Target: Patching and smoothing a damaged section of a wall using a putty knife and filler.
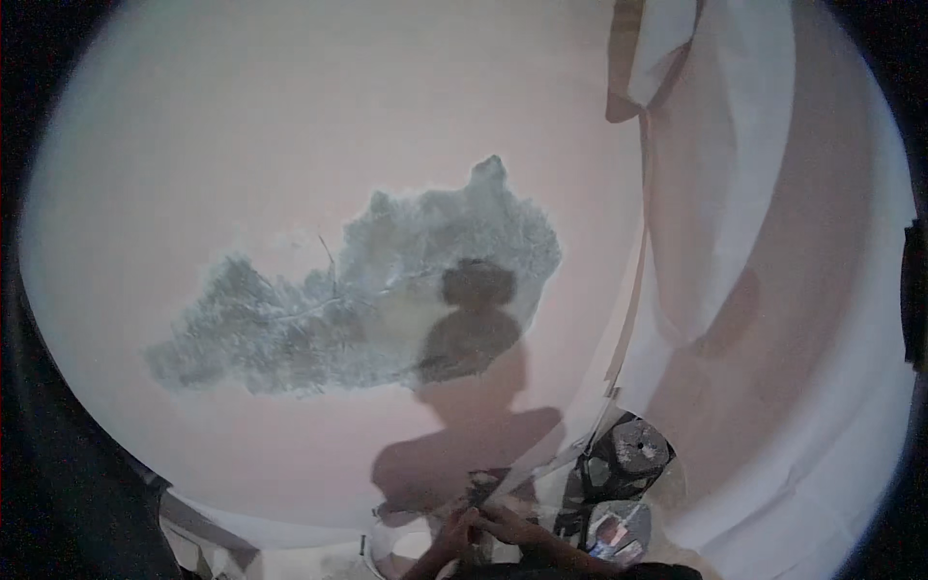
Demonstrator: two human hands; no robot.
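Observation:
Low in the view, my left hand (pixel 452 535) and my right hand (pixel 507 527) meet in front of me, fingers closed and touching. A small dark, flat-looking thing (pixel 483 483) shows just beyond the fingertips; it is too dim to name, and which hand grips it is hard to see. Just left of my left hand is a white bucket (pixel 369 556), partly hidden by my arm. Ahead stands a pale pinkish wall (pixel 290 116) with a large, ragged grey patch (pixel 290 338). Thin cracks run through the patch, and my shadow falls over its right part.
White sheeting (pixel 735 193) hangs in folds along the right side. At lower right, by the wall's foot, are a dark, paint-spattered block-like object (pixel 633 449) and a grey container (pixel 619 532) with coloured items. A pale ledge or board (pixel 203 522) lies at lower left.

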